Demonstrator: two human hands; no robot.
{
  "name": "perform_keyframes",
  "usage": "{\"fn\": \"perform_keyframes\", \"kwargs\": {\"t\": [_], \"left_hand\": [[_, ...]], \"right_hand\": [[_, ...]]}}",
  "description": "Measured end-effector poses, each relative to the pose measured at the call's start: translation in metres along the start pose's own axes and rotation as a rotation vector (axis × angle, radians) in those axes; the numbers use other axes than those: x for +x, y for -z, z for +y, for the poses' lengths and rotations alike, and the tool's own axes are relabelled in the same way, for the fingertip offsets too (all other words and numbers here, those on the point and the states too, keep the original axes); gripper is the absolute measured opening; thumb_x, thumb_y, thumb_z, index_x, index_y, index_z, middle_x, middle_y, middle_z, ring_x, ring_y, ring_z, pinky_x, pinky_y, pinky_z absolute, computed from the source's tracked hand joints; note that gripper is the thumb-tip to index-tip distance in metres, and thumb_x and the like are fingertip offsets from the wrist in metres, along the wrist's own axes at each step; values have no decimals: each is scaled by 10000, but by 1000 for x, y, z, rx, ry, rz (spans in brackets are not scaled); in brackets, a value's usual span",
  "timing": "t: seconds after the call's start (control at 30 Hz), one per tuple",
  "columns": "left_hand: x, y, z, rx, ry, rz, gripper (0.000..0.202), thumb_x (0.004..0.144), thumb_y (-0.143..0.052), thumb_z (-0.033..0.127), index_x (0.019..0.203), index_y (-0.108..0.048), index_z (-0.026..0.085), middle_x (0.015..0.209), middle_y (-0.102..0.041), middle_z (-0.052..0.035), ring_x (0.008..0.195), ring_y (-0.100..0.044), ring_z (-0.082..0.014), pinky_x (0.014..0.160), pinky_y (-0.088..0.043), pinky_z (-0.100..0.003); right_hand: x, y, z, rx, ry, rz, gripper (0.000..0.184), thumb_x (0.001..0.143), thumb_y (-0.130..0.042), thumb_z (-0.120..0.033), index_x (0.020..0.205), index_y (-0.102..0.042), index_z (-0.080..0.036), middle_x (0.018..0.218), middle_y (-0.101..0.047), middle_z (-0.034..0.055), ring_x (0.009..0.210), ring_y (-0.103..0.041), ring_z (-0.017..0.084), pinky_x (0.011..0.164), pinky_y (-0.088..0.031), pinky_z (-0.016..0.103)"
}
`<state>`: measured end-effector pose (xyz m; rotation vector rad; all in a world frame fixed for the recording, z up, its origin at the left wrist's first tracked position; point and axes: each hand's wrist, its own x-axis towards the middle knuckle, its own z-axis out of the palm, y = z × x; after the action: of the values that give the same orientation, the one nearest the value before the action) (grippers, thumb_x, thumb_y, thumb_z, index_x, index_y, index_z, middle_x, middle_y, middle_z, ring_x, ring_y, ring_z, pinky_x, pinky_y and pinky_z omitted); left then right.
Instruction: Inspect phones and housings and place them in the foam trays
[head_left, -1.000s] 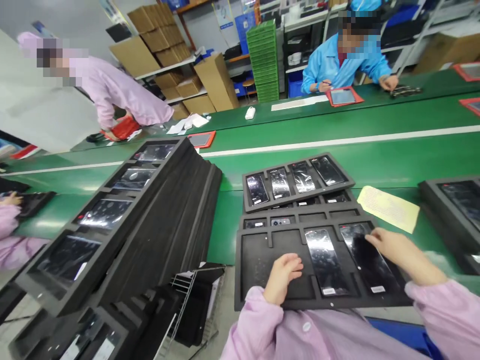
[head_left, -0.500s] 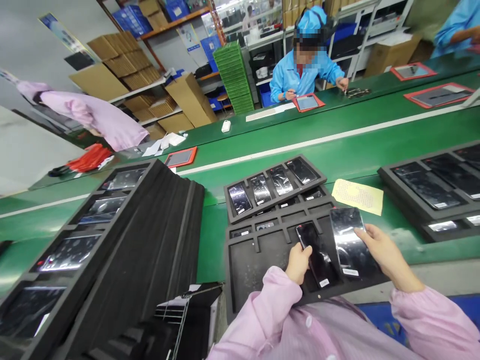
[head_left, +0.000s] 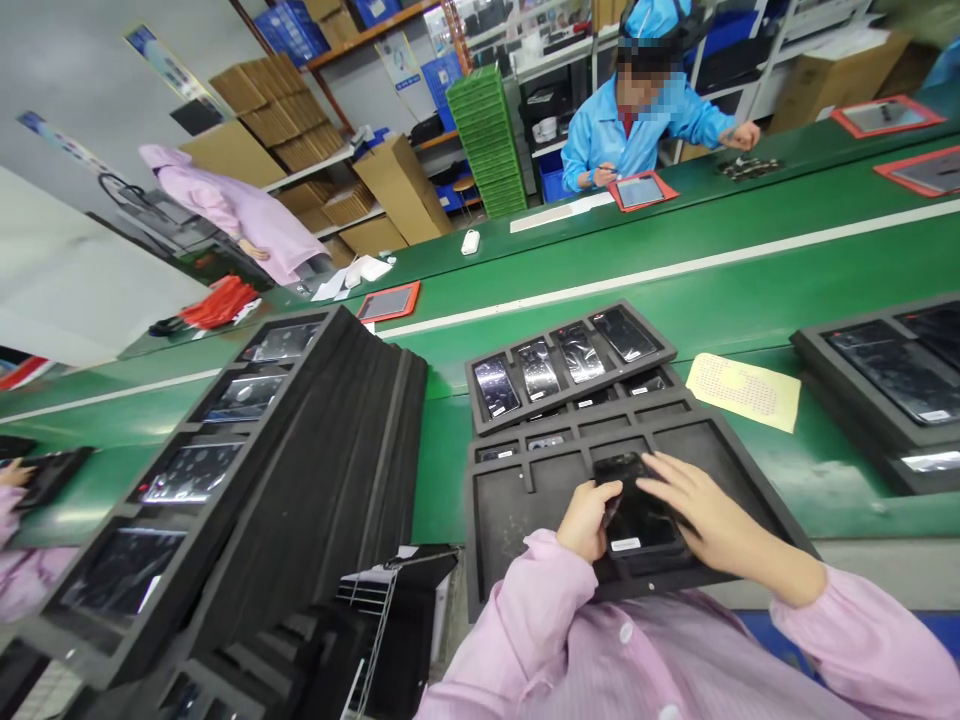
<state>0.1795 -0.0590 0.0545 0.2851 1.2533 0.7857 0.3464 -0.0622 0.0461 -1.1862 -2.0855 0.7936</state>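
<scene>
My left hand (head_left: 591, 518) is closed on the left edge of a black smartphone (head_left: 637, 515), thumb against its side. The phone has a small white label near its lower end. The fingers of my right hand (head_left: 694, 505) stretch over the phone's upper right part and touch it. Only one phone shows clearly between my hands; whether a second lies under it I cannot tell. Beneath them is a black foam tray (head_left: 495, 515) with bare compartments on both sides. Behind it, a tilted foam tray (head_left: 529, 403) holds several phones.
A tall stack of black foam trays (head_left: 322, 480) with phones on top stands to the left. Other phone trays (head_left: 847, 400) sit at the right. A yellow perforated sheet (head_left: 742, 390) lies on the green bench (head_left: 442, 480). Opposite works a person in blue (head_left: 637, 120).
My right hand has moved left with its phone, and the two separate phones now show as one. Its fingers now lie across the phone's face. The view has shifted slightly.
</scene>
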Motion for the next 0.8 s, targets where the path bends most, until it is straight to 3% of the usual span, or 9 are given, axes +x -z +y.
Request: {"fn": "perform_keyframes", "kwargs": {"t": [0.07, 0.13, 0.2, 0.27, 0.37, 0.4, 0.47, 0.53, 0.8], "left_hand": [[-2, 3, 6, 53, 28, -28, 188, 690, -675, 285, 656, -600, 117, 531, -585, -13, 491, -551, -116, 532, -445, -230], [-3, 8, 10, 140, 51, -58, 354, 763, -602, 430, 649, -622, 95, 480, -556, -32, 422, -517, -129, 453, -412, -245], [-4, 14, 14, 235, 21, -45, 488, 793, -528, 535, 689, -647, 73, 479, -556, -53, 393, -491, -132, 396, -361, -240], [-6, 21, 15, 293, -82, 11, 410, 760, -603, 481, 877, -666, 94, 676, -643, -73, 505, -535, -119, 427, -370, -210], [-7, 29, 14, 465, -426, -28, 617, 595, -770, 273, 1175, -568, 215, 1248, -563, -83, 824, -577, -141, 577, -459, -210], [-7, 30, 13, 576, -569, -78, 668, 567, -784, 236, 1195, -557, 227, 1320, -516, -84, 884, -575, -164, 633, -484, -241], [-4, 30, 10, 806, -810, -165, 533, 601, -765, 206, 1112, -615, 217, 1219, -607, -86, 875, -596, -194, 713, -502, -313], [1, 30, 7, 931, -914, -184, 286, 687, -705, 184, 970, -672, 221, 975, -711, -53, 800, -621, -191, 755, -495, -341], [9, 34, 3, 949, -925, -227, 161, 789, -584, 217, 915, -687, 216, 923, -732, -54, 845, -664, -192, 764, -493, -323]], "right_hand": [[1, -1, -6, 72, 307, 15, 352, 757, -551, -129, 1073, -629, -263, 1246, -586, 90, 1200, -500, 264, 991, -420, 486], [5, -4, -10, 216, 402, 97, 277, 800, -595, -146, 1044, -613, -277, 1103, -666, 71, 1077, -597, 226, 955, -467, 439], [9, -8, -10, 335, 331, 175, 212, 832, -607, -188, 1024, -598, -279, 960, -698, 50, 942, -654, 194, 868, -531, 375], [13, -11, -8, 373, 235, 227, 167, 855, -597, -224, 1015, -579, -265, 928, -686, 61, 898, -661, 189, 770, -565, 330], [14, -15, -5, 399, 162, 264, 105, 868, -587, -264, 971, -568, -257, 903, -666, 58, 863, -661, 180, 727, -567, 298], [14, -16, -4, 407, 149, 270, 103, 868, -589, -282, 965, -568, -258, 910, -658, 59, 868, -657, 180, 731, -564, 297], [14, -18, -5, 424, 135, 280, 134, 856, -603, -322, 970, -566, -261, 951, -635, 66, 899, -641, 184, 734, -557, 297], [16, -19, -6, 441, 135, 275, 155, 834, -630, -349, 950, -571, -264, 967, -614, 67, 908, -624, 189, 741, -549, 306], [22, -17, -4, 484, 231, 213, 140, 847, -615, -365, 910, -551, -258, 827, -601, 35, 800, -584, 173, 687, -522, 320]]}}
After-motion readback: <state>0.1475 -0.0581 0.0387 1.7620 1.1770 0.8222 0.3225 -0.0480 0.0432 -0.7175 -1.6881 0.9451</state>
